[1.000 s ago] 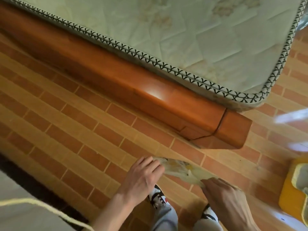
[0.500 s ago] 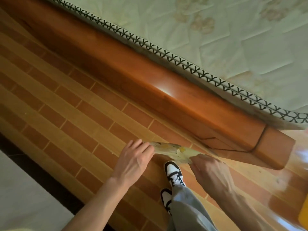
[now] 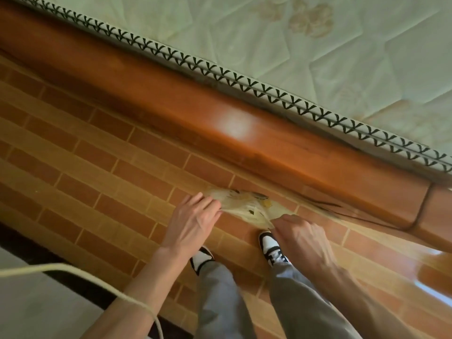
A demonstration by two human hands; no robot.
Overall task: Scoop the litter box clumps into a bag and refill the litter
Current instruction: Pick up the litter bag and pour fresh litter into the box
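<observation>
A thin, see-through plastic bag (image 3: 247,206) with yellow and dark print is stretched between both hands above the tiled floor. My left hand (image 3: 193,220) pinches its left end with the fingertips. My right hand (image 3: 297,234) is closed on its right end, knuckles up. The bag is crumpled and blurred. No litter box, scoop or litter is in view.
A wooden bed frame (image 3: 220,128) with a quilted mattress (image 3: 318,52) runs diagonally just beyond the hands. My two feet in black-and-white shoes (image 3: 271,245) stand on brick-pattern floor tiles (image 3: 85,167). A pale cord (image 3: 73,270) crosses my left forearm at the bottom left.
The view has swung left along the bed, so the yellow object at the right edge has left the frame. Both hands keep holding the bag and have spread it a little wider.
</observation>
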